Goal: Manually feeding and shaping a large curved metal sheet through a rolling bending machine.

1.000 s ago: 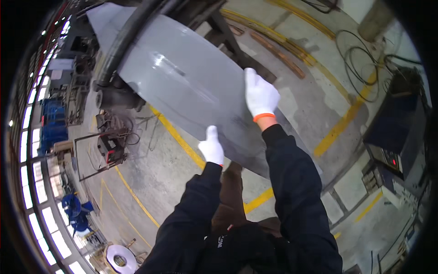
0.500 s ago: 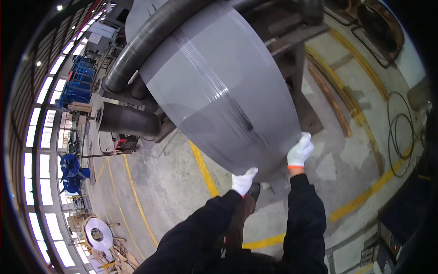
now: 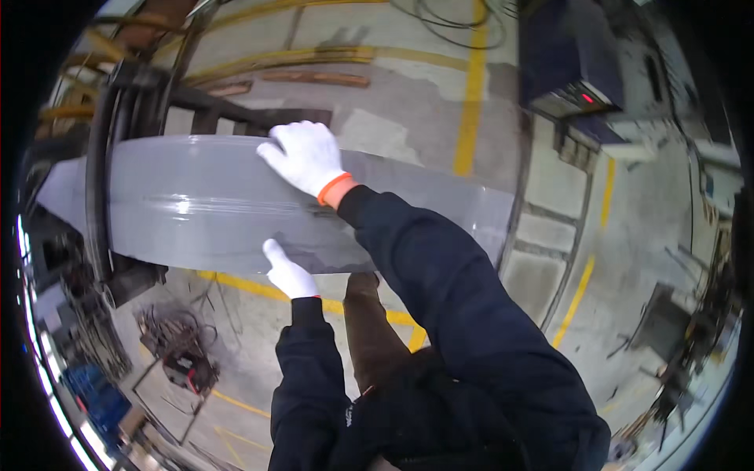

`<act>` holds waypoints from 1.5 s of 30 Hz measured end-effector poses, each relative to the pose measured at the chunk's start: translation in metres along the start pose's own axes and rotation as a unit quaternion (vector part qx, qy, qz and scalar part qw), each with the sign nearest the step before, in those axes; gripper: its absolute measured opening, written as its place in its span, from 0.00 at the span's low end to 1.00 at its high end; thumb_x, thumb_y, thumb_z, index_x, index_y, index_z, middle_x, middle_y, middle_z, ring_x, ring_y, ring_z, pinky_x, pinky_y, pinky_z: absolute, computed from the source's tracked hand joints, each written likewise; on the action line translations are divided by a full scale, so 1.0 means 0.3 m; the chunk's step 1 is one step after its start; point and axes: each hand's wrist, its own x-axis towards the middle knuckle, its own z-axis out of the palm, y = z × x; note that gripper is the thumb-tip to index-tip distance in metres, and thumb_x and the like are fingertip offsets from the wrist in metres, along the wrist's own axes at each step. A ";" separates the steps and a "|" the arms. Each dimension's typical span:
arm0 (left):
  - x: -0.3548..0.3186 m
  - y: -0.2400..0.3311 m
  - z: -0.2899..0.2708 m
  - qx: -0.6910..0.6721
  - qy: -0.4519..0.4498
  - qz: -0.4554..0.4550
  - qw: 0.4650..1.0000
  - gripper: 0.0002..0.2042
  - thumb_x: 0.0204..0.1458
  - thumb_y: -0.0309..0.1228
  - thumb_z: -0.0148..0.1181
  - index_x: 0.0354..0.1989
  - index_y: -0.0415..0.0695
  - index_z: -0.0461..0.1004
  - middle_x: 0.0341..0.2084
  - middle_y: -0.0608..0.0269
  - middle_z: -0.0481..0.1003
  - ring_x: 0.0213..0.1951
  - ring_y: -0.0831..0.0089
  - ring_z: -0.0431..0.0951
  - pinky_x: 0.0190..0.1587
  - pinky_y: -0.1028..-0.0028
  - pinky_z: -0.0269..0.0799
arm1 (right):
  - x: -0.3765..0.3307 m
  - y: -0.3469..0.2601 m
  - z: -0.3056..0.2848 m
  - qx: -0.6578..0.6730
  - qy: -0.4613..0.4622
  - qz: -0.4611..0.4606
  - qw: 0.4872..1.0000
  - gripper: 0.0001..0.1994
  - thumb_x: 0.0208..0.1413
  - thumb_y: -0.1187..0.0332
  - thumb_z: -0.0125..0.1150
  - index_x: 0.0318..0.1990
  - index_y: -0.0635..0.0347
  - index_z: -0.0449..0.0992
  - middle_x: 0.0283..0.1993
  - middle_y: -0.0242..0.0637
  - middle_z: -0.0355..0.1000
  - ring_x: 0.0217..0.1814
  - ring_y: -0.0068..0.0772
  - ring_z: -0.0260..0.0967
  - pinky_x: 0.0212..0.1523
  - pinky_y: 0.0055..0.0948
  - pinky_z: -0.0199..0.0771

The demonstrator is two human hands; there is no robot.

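A wide grey metal sheet [image 3: 228,169] stretches across in front of me, its surface shiny with long scuff lines. My left hand [image 3: 290,275], in a white glove, is at the sheet's near edge. Its thumb lies against the top face while the fingers are hidden beneath. At the far edge, my right hand [image 3: 305,161] wears a white glove with an orange cuff. Its fingers bend over that edge and the thumb points left across the top face. On the left the sheet passes a dark metal roller [image 3: 97,180].
A dark cabinet [image 3: 577,71] with a red display stands at the far right. Wooden planks [image 3: 314,78] and cables [image 3: 448,23] lie on the floor beyond the sheet. Yellow lines [image 3: 577,302] mark the floor. A red-and-black machine [image 3: 188,370] sits near left, close to blue equipment [image 3: 94,396].
My view has turned to the right, so the sheet now runs left to right. More of it extends rightward past my hands, and both hands have shifted along its edges.
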 end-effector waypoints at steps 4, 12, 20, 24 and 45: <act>-0.232 0.138 -0.074 -0.005 -0.075 -0.032 0.997 0.40 0.67 0.64 0.53 0.51 0.26 0.80 0.39 0.60 0.81 0.37 0.71 0.75 0.45 0.67 0.75 | -0.223 0.112 -0.360 0.025 0.030 -0.002 0.999 0.28 0.60 0.46 0.64 0.56 0.60 0.79 0.52 0.47 0.80 0.56 0.54 0.75 0.60 0.51 0.72; -0.271 0.196 -0.122 -0.110 -0.146 -0.076 0.980 0.34 0.64 0.63 0.60 0.47 0.35 0.83 0.33 0.68 0.75 0.31 0.77 0.69 0.36 0.71 0.71 | -0.950 0.699 -1.357 -0.180 0.150 0.250 0.939 0.32 0.64 0.43 0.62 0.59 0.67 0.80 0.61 0.54 0.78 0.66 0.57 0.73 0.67 0.45 0.71; -0.339 0.345 -0.191 -0.209 -0.244 -0.062 0.945 0.31 0.69 0.55 0.56 0.73 0.49 0.69 0.64 0.60 0.74 0.60 0.65 0.74 0.60 0.61 0.74 | -1.302 0.719 -1.546 -0.016 0.230 0.378 0.897 0.40 0.63 0.46 0.66 0.71 0.71 0.67 0.70 0.60 0.70 0.74 0.55 0.67 0.72 0.38 0.64; -0.338 0.250 -0.192 -0.140 -0.325 0.000 0.935 0.33 0.68 0.41 0.59 0.79 0.46 0.57 0.61 0.54 0.74 0.59 0.59 0.77 0.62 0.52 0.74 | -1.350 0.805 -1.627 0.019 0.096 0.393 0.915 0.31 0.67 0.51 0.61 0.60 0.76 0.76 0.60 0.61 0.78 0.66 0.55 0.74 0.67 0.40 0.69; -0.442 0.406 -0.349 -0.124 -0.354 0.001 0.927 0.27 0.67 0.54 0.59 0.36 0.37 0.82 0.28 0.57 0.82 0.28 0.72 0.81 0.34 0.69 0.75 | -1.406 0.762 -1.939 -0.031 0.062 0.326 0.943 0.19 0.70 0.58 0.59 0.32 0.66 0.77 0.28 0.25 0.67 0.32 0.24 0.61 0.34 0.33 0.65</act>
